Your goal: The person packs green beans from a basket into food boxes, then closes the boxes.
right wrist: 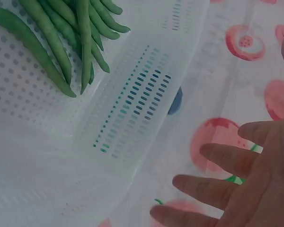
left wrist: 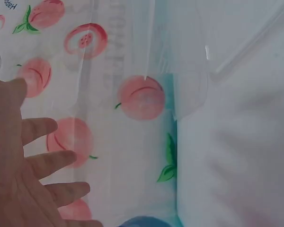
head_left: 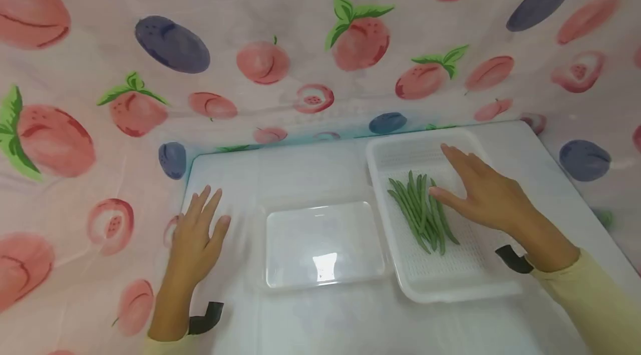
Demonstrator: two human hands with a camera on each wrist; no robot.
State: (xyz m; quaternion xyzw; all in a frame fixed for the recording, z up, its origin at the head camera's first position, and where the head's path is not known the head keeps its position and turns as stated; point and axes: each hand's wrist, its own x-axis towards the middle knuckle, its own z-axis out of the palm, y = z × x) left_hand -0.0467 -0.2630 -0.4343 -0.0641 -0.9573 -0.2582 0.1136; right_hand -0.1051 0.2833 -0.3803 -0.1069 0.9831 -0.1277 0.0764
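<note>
Several green beans (head_left: pixel 420 210) lie in a loose bundle inside a white perforated basket (head_left: pixel 410 288) on the right of the table. My right hand (head_left: pixel 486 193) hovers over the basket's right side with its fingers spread, the thumb overlapping the beans in the head view. Left of the basket stands a clear plastic container (head_left: pixel 325 243), with nothing seen inside but a light reflection. My left hand (head_left: pixel 195 238) is held above the table's left edge, fingers straight and apart, holding nothing. In the right wrist view the beans (right wrist: pixel 85 42) rest near the basket's slotted wall (right wrist: pixel 142 99).
The white table (head_left: pixel 310 171) carries both containers. Behind it and at the sides hangs a cloth (head_left: pixel 300 21) printed with peaches and dark plums. The basket's left rim stands close beside the clear container. A black strap (head_left: pixel 514 259) is on the right wrist.
</note>
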